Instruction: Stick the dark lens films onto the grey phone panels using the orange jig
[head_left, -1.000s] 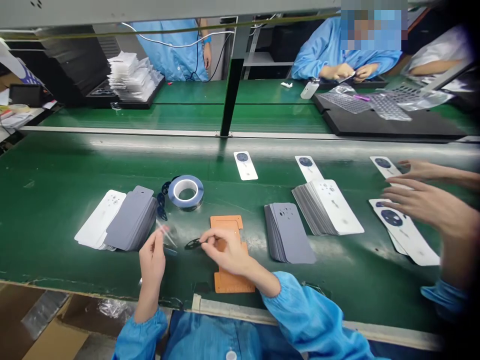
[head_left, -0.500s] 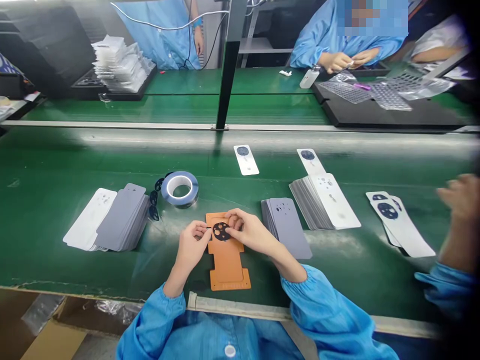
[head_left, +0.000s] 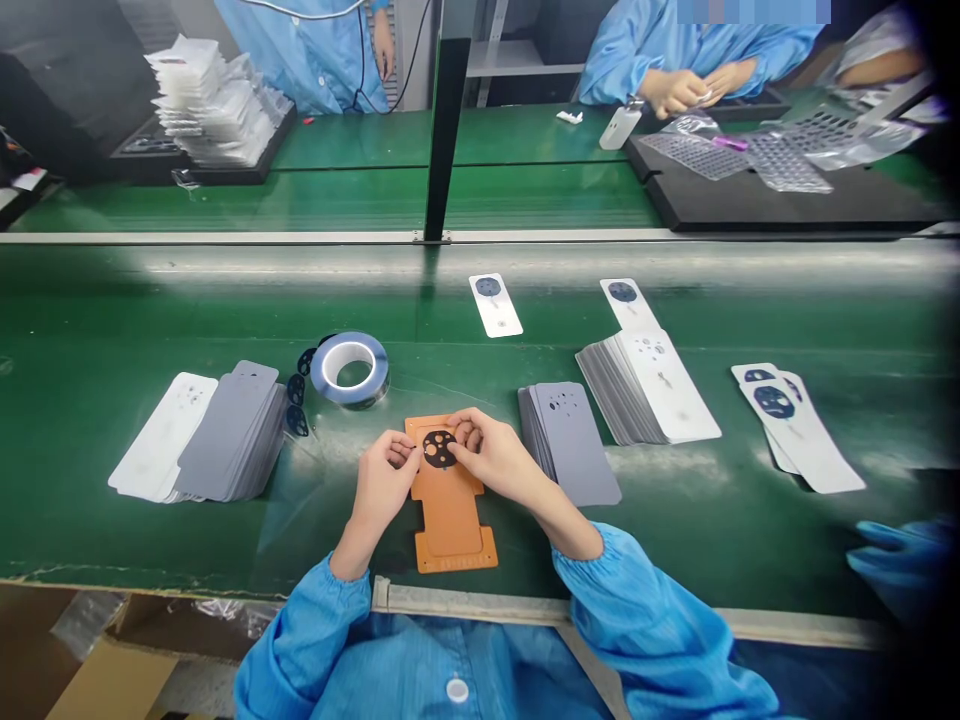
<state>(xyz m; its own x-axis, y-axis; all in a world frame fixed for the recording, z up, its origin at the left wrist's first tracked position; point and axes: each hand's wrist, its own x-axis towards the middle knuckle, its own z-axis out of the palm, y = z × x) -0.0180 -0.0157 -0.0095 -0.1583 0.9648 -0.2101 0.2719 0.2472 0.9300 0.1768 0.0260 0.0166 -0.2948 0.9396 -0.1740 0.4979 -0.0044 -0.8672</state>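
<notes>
Left hand, right hand: fingers gripping black disc over orange plate; uneven release could skew it.

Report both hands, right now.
Left hand: closed in a pinch beside the black disc; contents unclear.
Right hand: partly curled, thumb at the disc's edge; grip unclear.

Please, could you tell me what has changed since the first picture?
The right hand carried the perforated black disc rightward over the orange jig; the left hand moved right to meet it. At far right, a co-worker's hands have left the white panels. The tape roll and left grey panel stack stayed in place.
</notes>
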